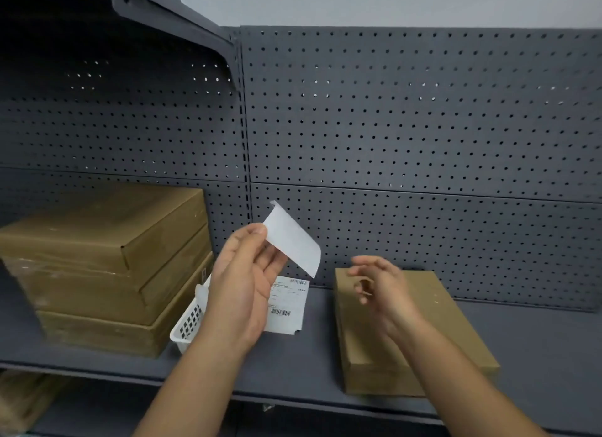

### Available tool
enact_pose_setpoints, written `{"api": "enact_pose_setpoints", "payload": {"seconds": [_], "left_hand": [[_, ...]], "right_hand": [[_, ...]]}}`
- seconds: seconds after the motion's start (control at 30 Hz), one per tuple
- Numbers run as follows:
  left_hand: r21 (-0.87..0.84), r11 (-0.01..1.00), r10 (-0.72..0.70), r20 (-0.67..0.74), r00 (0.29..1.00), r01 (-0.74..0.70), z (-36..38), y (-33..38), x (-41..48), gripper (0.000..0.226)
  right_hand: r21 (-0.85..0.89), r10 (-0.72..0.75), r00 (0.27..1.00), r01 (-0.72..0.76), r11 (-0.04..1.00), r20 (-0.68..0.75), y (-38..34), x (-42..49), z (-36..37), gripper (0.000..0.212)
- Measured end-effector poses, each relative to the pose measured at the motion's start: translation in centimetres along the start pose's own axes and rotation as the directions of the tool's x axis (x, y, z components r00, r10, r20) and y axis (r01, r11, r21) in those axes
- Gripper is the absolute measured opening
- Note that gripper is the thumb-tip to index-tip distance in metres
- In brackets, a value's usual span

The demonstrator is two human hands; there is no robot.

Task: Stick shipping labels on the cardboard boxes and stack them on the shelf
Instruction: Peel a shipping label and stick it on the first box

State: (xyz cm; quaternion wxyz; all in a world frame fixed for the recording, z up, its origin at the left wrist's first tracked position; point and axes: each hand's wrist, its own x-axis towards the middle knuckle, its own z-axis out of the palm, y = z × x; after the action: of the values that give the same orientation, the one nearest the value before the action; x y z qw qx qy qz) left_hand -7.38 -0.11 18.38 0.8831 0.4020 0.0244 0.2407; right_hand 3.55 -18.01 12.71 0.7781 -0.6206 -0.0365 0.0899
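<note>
I am seeing my left hand (242,282) raised above the shelf (537,339), its thumb and fingertips pinching one edge of a white label (293,241) that is curling up and away to the right of the hand, blank side toward me. My right hand (379,290) is hovering just right of it with the fingers loosely curled and holding nothing; it is blurred, so I cannot tell how far apart the fingers are. Directly under the right hand a flat cardboard box (439,322) is lying on the shelf, apart from the label. Behind and below the left hand a printed sheet of labels (288,301) with barcodes is sitting in or against a white basket (189,326), partly hidden by my wrist. Further left of the left hand a stack of cardboard boxes (107,267) is resting on the same shelf. Behind everything, the grey pegboard back panel (407,111) is rising.
</note>
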Motion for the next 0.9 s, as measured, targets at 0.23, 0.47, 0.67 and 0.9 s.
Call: {"api": "enact_pose_setpoints", "payload": {"seconds": [0.23, 0.47, 0.67, 0.9], "left_hand": [[0.542, 0.837, -0.004, 0.144, 0.99, -0.076, 4.1, -4.9, -0.3, 0.004], [0.758, 0.608, -0.075, 0.35, 0.934, -0.236, 7.8, -11.9, -3.6, 0.007], [0.84, 0.337, -0.127, 0.488, 0.864, -0.425, 8.5, -15.6, -6.0, 0.006], [0.81, 0.498, -0.118, 0.417, 0.901, -0.309, 9.2, -16.1, -6.6, 0.032]], "right_hand": [[-0.155, 0.032, 0.986, -0.007, 0.988, 0.162, -8.4, -4.0, -5.7, 0.035], [-0.063, 0.178, 0.978, -0.172, 0.983, 0.106, -6.5, -4.1, -9.2, 0.047], [-0.115, 0.124, 0.992, -0.12, 0.986, 0.026, -5.6, -4.2, -12.8, 0.02], [-0.176, -0.106, 0.991, 0.092, 0.98, -0.077, -5.4, -3.8, -15.1, 0.016]]}}
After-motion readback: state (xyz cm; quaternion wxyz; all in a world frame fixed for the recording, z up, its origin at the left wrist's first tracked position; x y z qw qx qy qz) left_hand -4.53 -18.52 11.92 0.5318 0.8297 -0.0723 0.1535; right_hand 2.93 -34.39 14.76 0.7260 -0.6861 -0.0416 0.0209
